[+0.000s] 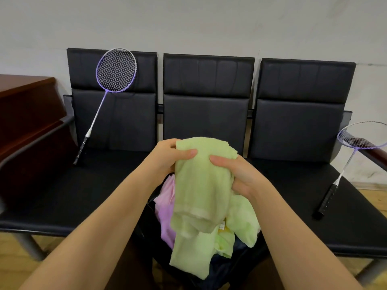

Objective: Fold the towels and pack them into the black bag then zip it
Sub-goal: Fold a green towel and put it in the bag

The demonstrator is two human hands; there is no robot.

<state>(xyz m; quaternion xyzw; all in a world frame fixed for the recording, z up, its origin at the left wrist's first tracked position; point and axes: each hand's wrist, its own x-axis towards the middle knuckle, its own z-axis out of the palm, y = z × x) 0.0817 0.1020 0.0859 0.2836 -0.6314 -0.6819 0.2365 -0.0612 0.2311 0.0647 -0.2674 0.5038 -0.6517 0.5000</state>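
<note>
Both hands, left (167,152) and right (236,174), clamped the green towel's (201,185) top edge, dangling it above the open bag (236,266) to straighten for folding.

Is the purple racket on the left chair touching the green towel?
Apart. The head view shows the purple racket leaning on the chairback, dark seat separating it from the green towel.

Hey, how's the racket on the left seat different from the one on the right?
The left racket stands steeply, its head leaning against the backrest; the right racket lies lower, its head resting on the armrest at the bench's end. The left racket's handle sits on the seat; the right racket's handle reaches the seat's front edge. Both have purple frames, white shafts and dark grips.
</note>
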